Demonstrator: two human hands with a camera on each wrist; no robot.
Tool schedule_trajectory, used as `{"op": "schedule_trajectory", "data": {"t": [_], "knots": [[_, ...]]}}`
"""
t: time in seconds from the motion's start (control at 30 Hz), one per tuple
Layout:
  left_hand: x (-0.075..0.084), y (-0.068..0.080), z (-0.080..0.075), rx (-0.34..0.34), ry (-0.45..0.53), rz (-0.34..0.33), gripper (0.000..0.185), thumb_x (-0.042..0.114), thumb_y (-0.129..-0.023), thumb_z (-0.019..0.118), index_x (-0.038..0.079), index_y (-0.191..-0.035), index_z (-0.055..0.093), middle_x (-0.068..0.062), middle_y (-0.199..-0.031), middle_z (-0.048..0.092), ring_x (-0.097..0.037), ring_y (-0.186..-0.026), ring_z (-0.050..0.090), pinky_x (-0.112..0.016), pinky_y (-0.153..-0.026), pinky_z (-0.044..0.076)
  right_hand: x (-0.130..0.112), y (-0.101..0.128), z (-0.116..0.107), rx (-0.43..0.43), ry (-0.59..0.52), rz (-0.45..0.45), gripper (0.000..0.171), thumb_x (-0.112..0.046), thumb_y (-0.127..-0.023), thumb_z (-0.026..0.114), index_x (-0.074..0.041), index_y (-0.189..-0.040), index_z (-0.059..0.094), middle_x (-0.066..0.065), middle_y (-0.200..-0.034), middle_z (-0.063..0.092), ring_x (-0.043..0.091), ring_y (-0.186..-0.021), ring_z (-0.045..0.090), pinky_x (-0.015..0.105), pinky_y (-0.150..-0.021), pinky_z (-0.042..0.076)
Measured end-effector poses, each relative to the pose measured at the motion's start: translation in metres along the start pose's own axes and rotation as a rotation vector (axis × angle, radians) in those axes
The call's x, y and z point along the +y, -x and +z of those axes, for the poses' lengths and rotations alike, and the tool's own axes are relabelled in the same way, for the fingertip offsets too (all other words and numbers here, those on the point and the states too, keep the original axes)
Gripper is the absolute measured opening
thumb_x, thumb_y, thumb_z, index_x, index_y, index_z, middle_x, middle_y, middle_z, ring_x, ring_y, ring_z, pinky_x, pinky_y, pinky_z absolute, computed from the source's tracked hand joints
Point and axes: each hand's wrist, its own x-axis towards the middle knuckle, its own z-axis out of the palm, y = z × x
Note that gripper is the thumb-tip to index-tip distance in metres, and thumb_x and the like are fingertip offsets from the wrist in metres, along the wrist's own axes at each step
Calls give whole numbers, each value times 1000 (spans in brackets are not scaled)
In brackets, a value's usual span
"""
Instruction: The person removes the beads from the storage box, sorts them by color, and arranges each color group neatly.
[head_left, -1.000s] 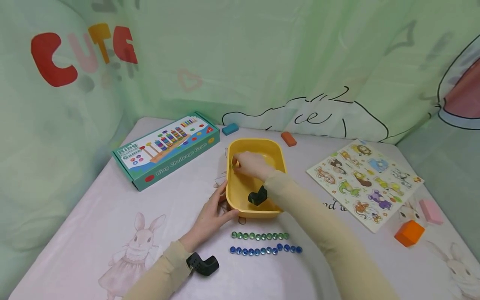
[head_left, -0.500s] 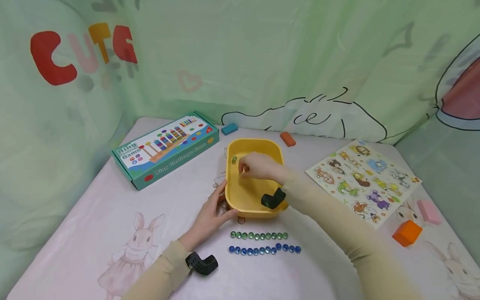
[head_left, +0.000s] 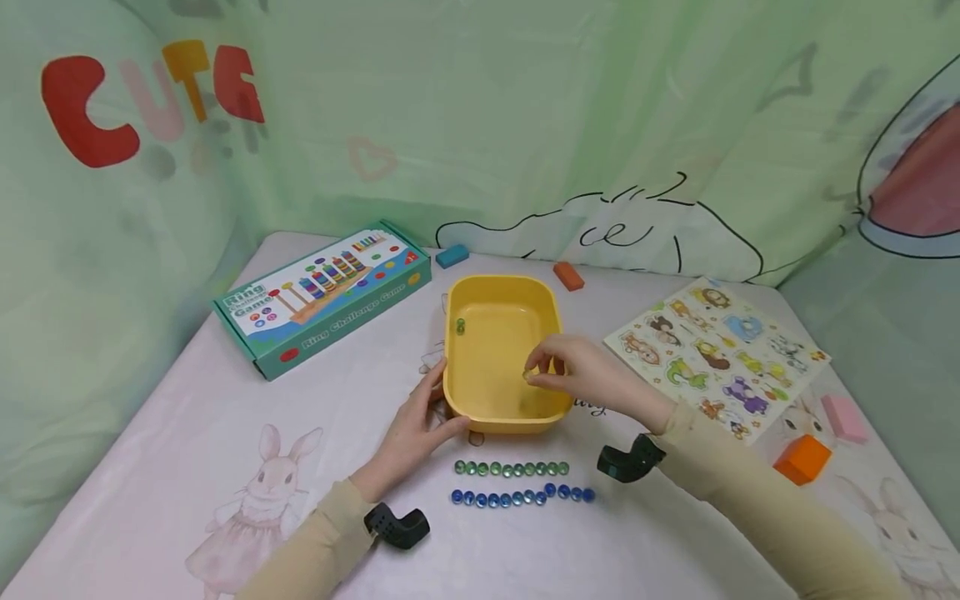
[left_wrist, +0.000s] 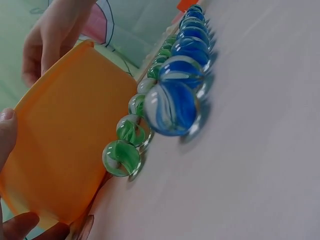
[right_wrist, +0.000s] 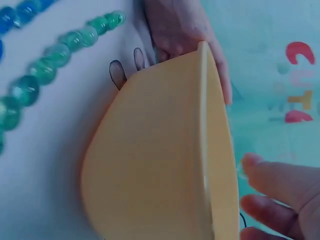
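Observation:
A yellow tub (head_left: 501, 417) stands mid-table with one green marble (head_left: 460, 325) lying by its far left wall. My left hand (head_left: 435, 408) grips the tub's near left corner, thumb along the front wall. Over the tub's near right side, my right hand (head_left: 536, 371) pinches something small between thumb and fingers, seemingly a marble. In front of the tub lie a row of green marbles (head_left: 510, 468) and a row of blue marbles (head_left: 521, 497). The left wrist view shows the tub wall (left_wrist: 65, 140) beside the green marbles (left_wrist: 122, 157) and blue marbles (left_wrist: 172, 107). The right wrist view shows the tub (right_wrist: 160, 165) and my left hand (right_wrist: 190, 30).
A Ring Challenge Game box (head_left: 322, 292) lies at the back left, an animal puzzle board (head_left: 716, 354) at the right. Loose blocks: teal (head_left: 452, 255), orange (head_left: 568, 275), an orange cube (head_left: 802, 458), pink (head_left: 843, 417). Green printed curtains close in the table.
My right hand has drawn back from the tub's far left to its near right side, fingers pinched. One green marble stays in the tub. The left hand keeps its hold.

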Motion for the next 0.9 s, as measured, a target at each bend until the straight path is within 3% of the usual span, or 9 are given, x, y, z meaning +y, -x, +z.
{"op": "schedule_trajectory", "data": {"t": [0.17,0.3,0.5,0.67,0.77,0.9], "knots": [[0,0,-1,-9,4,-2,84,37,-84,66,30,-149,13,-3,-147,34,-20,-129,42,-43,-110,27,15,27,1,151,-82,-98,12,-16,-81,71,-11,-92,67,-5,-76,55,9,-66,46,20,-55,41],[-1,-1,-2,-5,-8,13,84,37,-84,66,28,-149,13,-4,-148,34,-21,-128,43,-43,-110,29,26,47,1,159,-159,-94,12,-14,-81,70,-13,-92,67,-7,-74,53,7,-62,44,20,-52,39],[-1,-3,-1,18,-2,47,84,33,-84,67,27,-149,14,-5,-147,35,-23,-126,45,-44,-109,30,45,67,3,7,-273,-57,9,-16,-83,68,-17,-92,65,-8,-72,53,8,-63,45,20,-54,39],[-2,-1,1,12,19,40,84,28,-84,68,27,-149,14,-8,-143,40,-23,-124,47,-46,-107,32,60,79,21,-153,-321,-25,10,-22,-84,68,-17,-90,63,-8,-72,53,5,-65,47,19,-57,41],[2,0,1,8,31,26,84,24,-84,68,25,-149,15,-12,-143,41,-26,-124,47,-47,-107,30,65,81,34,-205,-325,-19,11,-24,-82,70,-17,-88,64,-9,-70,53,3,-63,47,18,-56,40],[17,3,-2,-6,32,17,82,19,-85,66,15,-149,14,-17,-144,37,-32,-127,44,-49,-108,28,68,80,45,-212,-320,-28,11,-25,-81,71,-17,-86,64,-10,-68,53,1,-61,46,17,-55,40]]}}
